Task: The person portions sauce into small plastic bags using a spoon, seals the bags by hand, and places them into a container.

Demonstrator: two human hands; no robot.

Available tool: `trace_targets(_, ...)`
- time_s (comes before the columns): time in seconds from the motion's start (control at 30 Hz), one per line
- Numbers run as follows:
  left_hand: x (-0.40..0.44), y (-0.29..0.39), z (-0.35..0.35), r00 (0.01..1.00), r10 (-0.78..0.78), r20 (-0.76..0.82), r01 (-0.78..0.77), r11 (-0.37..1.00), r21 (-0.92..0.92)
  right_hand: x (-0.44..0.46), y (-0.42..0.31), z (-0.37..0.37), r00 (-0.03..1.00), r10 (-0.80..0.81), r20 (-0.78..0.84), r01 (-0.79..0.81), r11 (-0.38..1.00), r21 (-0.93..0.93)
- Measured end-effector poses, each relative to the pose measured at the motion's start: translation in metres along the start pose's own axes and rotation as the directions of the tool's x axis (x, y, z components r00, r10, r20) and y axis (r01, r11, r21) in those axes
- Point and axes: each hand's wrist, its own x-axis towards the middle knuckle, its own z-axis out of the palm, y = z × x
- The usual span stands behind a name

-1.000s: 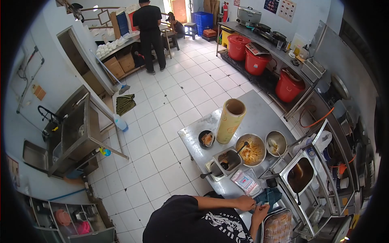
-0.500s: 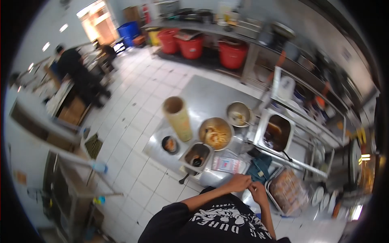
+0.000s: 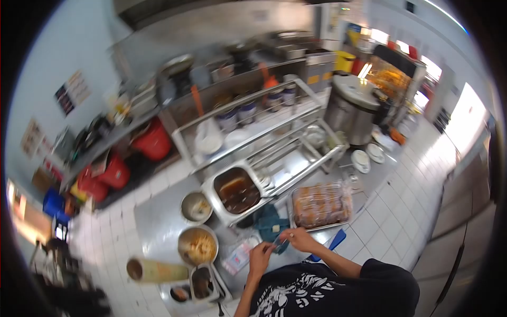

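Observation:
My left hand and my right hand are close together over the near edge of the steel table. Both have their fingers pinched around something small and thin between them, too blurred to name. Just beyond them lies a dark green cloth. A clear plastic packet with red and blue print is left of my left hand. To the right of my right hand stands a metal tray of browned food under plastic wrap.
On the left are a bowl of food, a smaller bowl, a tall cylinder and a steel container. A pan of dark sauce sits by a metal rack. A blue object lies near my right forearm.
My view has swung to the right, bringing the large metal pot and the lit food display into sight. My hands, still pinched, have moved slightly apart.

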Motion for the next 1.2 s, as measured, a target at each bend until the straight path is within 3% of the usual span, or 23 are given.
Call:
trace_targets(0.07,0.002,-0.01,0.004,0.995,0.083,-0.047,-0.086,0.993,-0.083,0.0,-0.02,-0.009,0.982,0.138,0.128,-0.148,0.986,0.073)
trace_targets(0.13,0.003,-0.018,0.004,0.999,0.041,-0.021,-0.043,0.993,-0.111,0.002,-0.006,-0.003,0.938,0.23,0.258,-0.276,0.948,0.159)
trace_targets(0.27,-0.004,-0.022,0.005,1.0,-0.004,-0.012,0.002,0.983,-0.184,0.006,-0.006,-0.009,0.878,0.175,0.446,-0.268,0.951,0.155)
trace_targets(0.37,-0.011,-0.023,0.003,0.999,-0.042,0.032,0.047,0.978,-0.201,0.006,-0.002,-0.008,0.88,0.172,0.442,-0.272,0.947,0.174)
trace_targets(0.5,-0.01,-0.016,-0.015,0.952,-0.094,0.292,0.125,0.988,-0.092,-0.001,-0.007,-0.002,0.851,0.124,0.51,-0.269,0.937,0.222)
trace_targets(0.57,-0.006,-0.029,-0.017,0.907,-0.046,0.419,0.111,0.985,-0.133,-0.004,-0.02,-0.004,0.84,0.162,0.518,-0.291,0.94,0.179)
trace_targets(0.67,0.003,-0.049,-0.018,0.846,0.045,0.531,0.197,0.899,-0.391,-0.004,-0.036,-0.004,0.779,0.158,0.607,-0.297,0.945,0.135)
trace_targets(0.77,0.015,-0.048,-0.028,0.64,-0.04,0.767,0.468,0.812,-0.349,0.001,-0.056,-0.001,0.683,0.215,0.698,-0.335,0.942,0.038)
trace_targets(0.83,0.019,-0.04,-0.031,0.478,-0.015,0.878,0.514,0.815,-0.266,0.01,-0.062,0.007,0.596,0.242,0.766,-0.289,0.954,-0.077)
trace_targets(0.9,0.014,-0.029,-0.032,0.518,-0.064,0.853,0.513,0.821,-0.251,0.012,-0.083,-0.005,0.605,0.258,0.753,-0.341,0.939,-0.047)
trace_targets(0.97,0.005,-0.044,-0.022,0.662,-0.066,0.747,0.539,0.734,-0.413,0.02,-0.077,-0.016,0.76,0.179,0.625,-0.266,0.963,0.047)
trace_targets(1.03,-0.003,-0.052,-0.014,0.762,-0.085,0.642,0.544,0.622,-0.563,0.033,-0.087,-0.029,0.947,0.239,0.213,-0.293,0.917,0.271)
trace_targets(1.07,-0.008,-0.053,-0.011,0.797,-0.106,0.595,0.544,0.552,-0.631,0.043,-0.084,-0.029,0.967,0.249,-0.045,-0.211,0.891,0.402)
trace_targets(1.1,-0.011,-0.054,-0.008,0.828,-0.125,0.547,0.533,0.481,-0.696,0.052,-0.082,-0.029,0.913,0.276,-0.301,-0.095,0.861,0.5)
trace_targets(1.2,-0.019,-0.06,0.001,0.829,-0.06,0.555,0.533,0.384,-0.754,0.078,-0.098,-0.028,0.804,0.338,-0.489,-0.128,0.901,0.414)
